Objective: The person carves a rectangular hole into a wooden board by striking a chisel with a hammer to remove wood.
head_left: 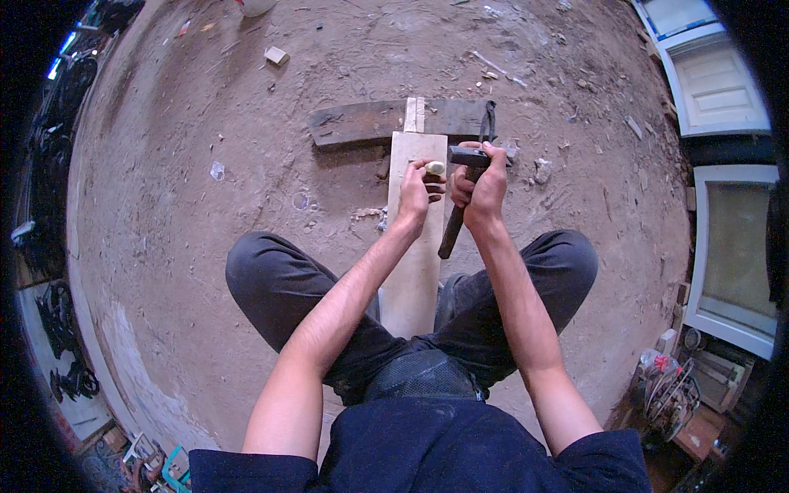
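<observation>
Your view is moderately bright, with soft light on the earth floor [271, 193] around your left grip [417, 195] and right grip [484, 189]. Both grips look fairly sharp. Beneath your left grip, the pale wooden piece [411, 275] catches the light; left of that grip, a soft-edged shadow lies along the near side of the dark plank [362, 123]. Far beyond it, upper left, a bluish-white strip [56, 67] glares. Well right of your right grip, white panels [715, 82] bow with the fisheye, dimming toward a black rim.
</observation>
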`<state>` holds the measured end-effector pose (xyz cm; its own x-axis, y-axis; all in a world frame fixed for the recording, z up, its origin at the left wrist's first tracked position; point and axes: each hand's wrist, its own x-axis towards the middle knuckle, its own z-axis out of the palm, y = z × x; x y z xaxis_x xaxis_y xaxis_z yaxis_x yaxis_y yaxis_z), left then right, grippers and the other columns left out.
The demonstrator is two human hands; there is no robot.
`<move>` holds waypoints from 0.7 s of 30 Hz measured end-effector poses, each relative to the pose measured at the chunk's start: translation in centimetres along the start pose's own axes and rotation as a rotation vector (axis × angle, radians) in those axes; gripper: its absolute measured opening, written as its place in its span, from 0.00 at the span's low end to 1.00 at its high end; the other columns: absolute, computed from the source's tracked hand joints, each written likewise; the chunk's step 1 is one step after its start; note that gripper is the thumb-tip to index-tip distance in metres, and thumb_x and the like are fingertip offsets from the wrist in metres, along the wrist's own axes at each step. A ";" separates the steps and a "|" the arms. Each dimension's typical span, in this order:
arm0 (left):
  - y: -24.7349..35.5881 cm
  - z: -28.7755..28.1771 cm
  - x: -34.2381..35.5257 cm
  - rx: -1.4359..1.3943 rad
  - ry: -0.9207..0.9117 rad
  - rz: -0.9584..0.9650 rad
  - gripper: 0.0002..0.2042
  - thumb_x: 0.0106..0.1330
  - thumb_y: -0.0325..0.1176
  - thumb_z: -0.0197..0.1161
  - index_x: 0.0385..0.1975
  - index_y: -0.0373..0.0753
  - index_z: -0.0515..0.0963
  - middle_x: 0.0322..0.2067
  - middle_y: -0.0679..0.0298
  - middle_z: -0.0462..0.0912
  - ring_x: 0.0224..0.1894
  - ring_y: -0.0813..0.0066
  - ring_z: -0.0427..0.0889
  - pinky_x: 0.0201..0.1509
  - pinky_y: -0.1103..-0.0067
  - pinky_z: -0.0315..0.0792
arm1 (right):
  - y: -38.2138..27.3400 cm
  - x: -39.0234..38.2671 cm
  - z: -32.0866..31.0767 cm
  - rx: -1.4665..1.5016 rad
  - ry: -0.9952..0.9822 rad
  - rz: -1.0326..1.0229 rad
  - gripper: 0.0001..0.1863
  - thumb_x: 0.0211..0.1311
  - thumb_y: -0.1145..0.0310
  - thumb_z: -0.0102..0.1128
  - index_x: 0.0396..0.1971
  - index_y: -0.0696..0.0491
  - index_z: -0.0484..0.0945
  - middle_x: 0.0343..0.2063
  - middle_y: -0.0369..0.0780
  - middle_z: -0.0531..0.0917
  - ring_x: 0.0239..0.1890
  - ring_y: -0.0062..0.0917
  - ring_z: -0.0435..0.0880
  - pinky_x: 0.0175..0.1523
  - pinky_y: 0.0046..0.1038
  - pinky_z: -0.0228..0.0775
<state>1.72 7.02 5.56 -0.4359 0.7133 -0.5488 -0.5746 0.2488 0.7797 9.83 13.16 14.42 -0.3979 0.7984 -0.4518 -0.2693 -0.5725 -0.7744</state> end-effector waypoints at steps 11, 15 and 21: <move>0.2 0.2 -0.3 -0.001 0.007 -0.016 0.15 0.71 0.40 0.37 0.50 0.43 0.68 0.33 0.63 0.80 0.31 0.76 0.77 0.36 0.78 0.70 | 0.4 0.6 -0.4 -0.300 0.129 -0.184 0.19 0.66 0.50 0.42 0.32 0.51 0.73 0.08 0.31 0.64 0.07 0.15 0.58 0.12 0.22 0.46; -0.4 -0.1 0.1 -0.007 -0.016 0.009 0.15 0.71 0.39 0.37 0.51 0.43 0.68 0.33 0.63 0.80 0.31 0.76 0.77 0.35 0.77 0.70 | 1.4 1.6 -0.9 -0.799 0.157 -0.544 0.20 0.66 0.50 0.46 0.33 0.54 0.75 0.12 0.35 0.75 0.17 0.26 0.76 0.21 0.27 0.66; 0.0 0.3 -0.1 -0.011 0.026 0.017 0.16 0.71 0.38 0.37 0.51 0.41 0.68 0.37 0.62 0.78 0.32 0.74 0.78 0.34 0.76 0.71 | 0.9 0.9 0.1 -1.410 0.121 -0.367 0.21 0.65 0.47 0.49 0.36 0.51 0.77 0.25 0.48 0.84 0.35 0.46 0.84 0.38 0.42 0.74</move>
<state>2.00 7.12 5.72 -0.4631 0.7001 -0.5435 -0.5745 0.2299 0.7856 9.08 13.34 13.33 -0.4042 0.9072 -0.1167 0.7553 0.2591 -0.6020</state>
